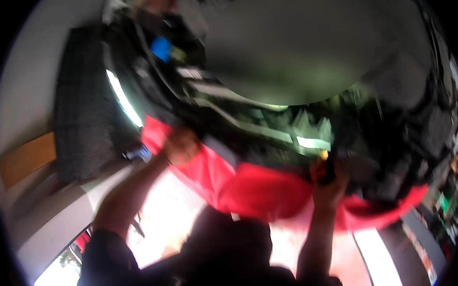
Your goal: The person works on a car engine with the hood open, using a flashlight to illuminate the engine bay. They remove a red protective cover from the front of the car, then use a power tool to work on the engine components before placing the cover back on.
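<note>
Evidently the work is partway along: the bay (268, 154) lies exposed in front of me, and the red cover (265, 190) is spread along its near edge, creased but in place. That much I'd call the preparation done. Beyond it I can judge little; nothing shows me a finished part, so I take the handling inside the bay as unfinished.

My right hand (331, 185) is at the bay's near edge, fingers bent about a small dark piece (330, 168), with a yellow tip (324, 154) just above it. Whether they truly grip it I cannot tell through the blur. My left hand (182, 146) is against the cover, over toward its left end; its fingers smear together, so I can't say if they are closed, or holding a fold.

Beyond my hands, a pale bar (243, 123) slants across the bay, with a bright plate (314, 142) near its right end. A blue cap (161, 49) sits farther back to the left. Over on that side are a bright strip (123, 99), a black panel (79, 107) and an orange block (28, 159).

What stands in the way, mainly, is sight: a grey oval (296, 41) hides much of the far middle, and the blur swallows small parts.
</note>
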Action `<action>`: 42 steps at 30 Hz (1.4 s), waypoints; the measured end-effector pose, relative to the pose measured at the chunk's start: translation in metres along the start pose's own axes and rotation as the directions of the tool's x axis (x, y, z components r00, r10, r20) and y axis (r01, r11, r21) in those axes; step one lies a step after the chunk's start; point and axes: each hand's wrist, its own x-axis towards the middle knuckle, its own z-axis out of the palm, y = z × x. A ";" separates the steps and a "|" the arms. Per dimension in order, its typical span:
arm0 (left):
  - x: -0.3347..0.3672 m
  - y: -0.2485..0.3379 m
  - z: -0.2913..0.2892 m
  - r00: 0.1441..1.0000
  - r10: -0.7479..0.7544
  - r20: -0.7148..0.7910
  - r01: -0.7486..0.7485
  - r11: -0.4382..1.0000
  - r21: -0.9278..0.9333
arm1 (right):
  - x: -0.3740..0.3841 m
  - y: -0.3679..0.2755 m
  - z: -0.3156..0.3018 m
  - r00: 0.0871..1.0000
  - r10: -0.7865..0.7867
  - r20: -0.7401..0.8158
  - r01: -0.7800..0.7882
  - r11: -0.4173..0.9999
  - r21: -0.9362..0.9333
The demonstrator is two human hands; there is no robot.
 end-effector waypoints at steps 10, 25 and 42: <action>0.029 0.010 -0.045 0.986 0.027 -0.167 -0.033 0.999 -0.033 | -0.049 -0.025 0.188 0.572 -0.225 0.789 0.184 0.972 0.144; 0.029 0.007 -0.046 0.980 0.044 -0.193 -0.050 0.998 -0.024 | -0.063 -0.011 0.214 0.565 -0.207 0.798 0.195 0.974 0.115; 0.031 0.008 -0.047 0.971 0.059 -0.233 -0.064 0.998 -0.014 | -0.075 -0.003 0.207 0.570 -0.213 0.793 0.204 0.972 0.115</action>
